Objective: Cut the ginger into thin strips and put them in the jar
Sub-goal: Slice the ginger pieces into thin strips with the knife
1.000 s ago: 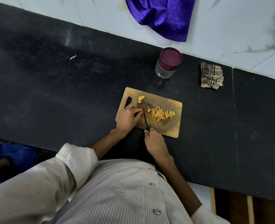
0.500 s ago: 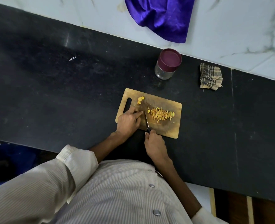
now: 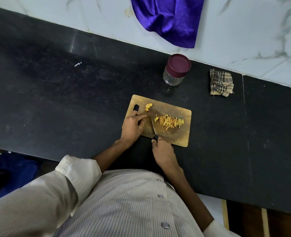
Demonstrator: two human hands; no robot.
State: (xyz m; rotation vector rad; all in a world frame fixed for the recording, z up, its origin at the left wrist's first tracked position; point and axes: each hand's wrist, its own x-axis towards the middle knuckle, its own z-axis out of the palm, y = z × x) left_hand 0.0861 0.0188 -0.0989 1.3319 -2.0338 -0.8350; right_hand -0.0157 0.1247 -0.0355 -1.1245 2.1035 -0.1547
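Observation:
A wooden cutting board [image 3: 178, 135] lies on the black counter. A heap of thin yellow ginger strips [image 3: 171, 122] covers its middle, and a small pile of ginger slices [image 3: 148, 106] sits near its far left corner. My left hand [image 3: 133, 125] rests on the board's left end with its fingertips pinching a ginger piece against the blade. My right hand [image 3: 163, 151] grips the black handle of a knife [image 3: 152, 126], whose blade points away from me beside the left fingertips. A glass jar [image 3: 175, 71] with a maroon lid stands closed behind the board.
A folded checked cloth [image 3: 221, 82] lies right of the jar. A purple cloth [image 3: 168, 19] hangs over the white marble wall behind the black counter [image 3: 56, 100]. The counter's near edge runs just below my hands.
The knife blade has shifted slightly against the piece under my left fingertips. The hands, board and jar stay in about the same places.

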